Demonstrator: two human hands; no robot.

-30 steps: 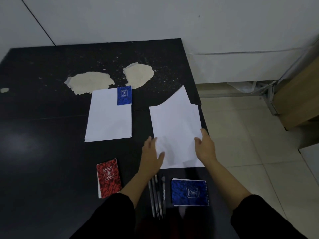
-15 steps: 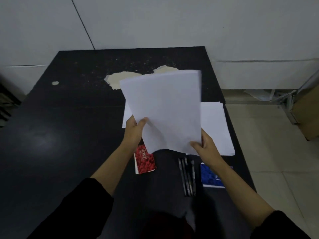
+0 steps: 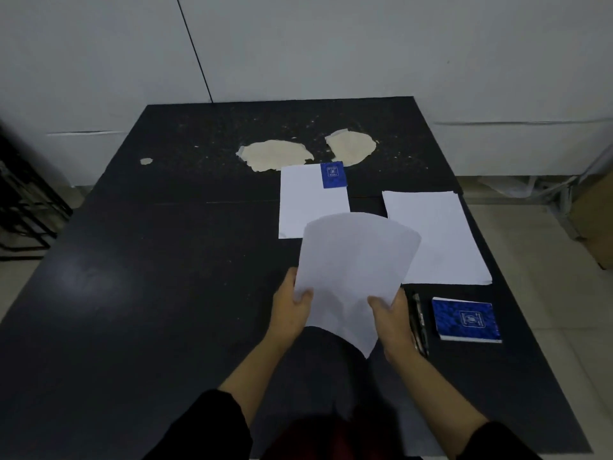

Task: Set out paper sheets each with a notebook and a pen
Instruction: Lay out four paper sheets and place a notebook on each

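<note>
Three white paper sheets show: one flat sheet at the far middle of the black table, a second flat sheet to its right near the table's right edge, and a third, curved sheet held up in the air in front of them. Two blue notebooks are in view: a small notebook lying on the far right corner of the far sheet, and a larger notebook on the bare table just near of the right sheet. A cluster of dark pens lies between that notebook and the right hand; their count cannot be told. The left hand pinches the held sheet's near left edge, thumb on top, and the right hand pinches its near right edge the same way, so the sheet rises from both grips and bows away toward the far side, its top edge overlapping the view of both flat sheets. Two pale worn patches mark the tabletop beyond the far sheet.
</note>
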